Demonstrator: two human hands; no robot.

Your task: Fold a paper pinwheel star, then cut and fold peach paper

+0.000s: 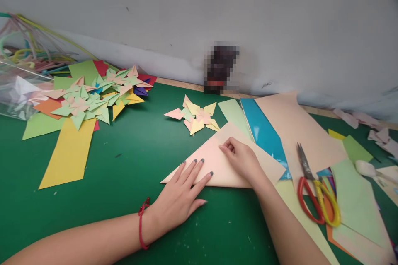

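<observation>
A folded sheet of pale peach paper (214, 157) lies on the green tabletop in front of me, one fold running along its near edge. My left hand (185, 188) rests flat on the left part of the sheet, fingers stretched out and the thumb on the table. On the middle of the sheet, my right hand (241, 155) presses down with its fingers curled into a loose fist. I see nothing held in it. Just beyond the sheet is a folded paper star shape (197, 115) in pink, yellow and green.
Scissors (314, 190) with red and yellow handles lie at right on loose paper sheets (357, 203). A blue glossy packet (264, 128) and a large peach sheet (298, 132) sit behind. At left are folded paper pieces (83, 103), a yellow sheet (68, 153) and a clear bag (18, 91).
</observation>
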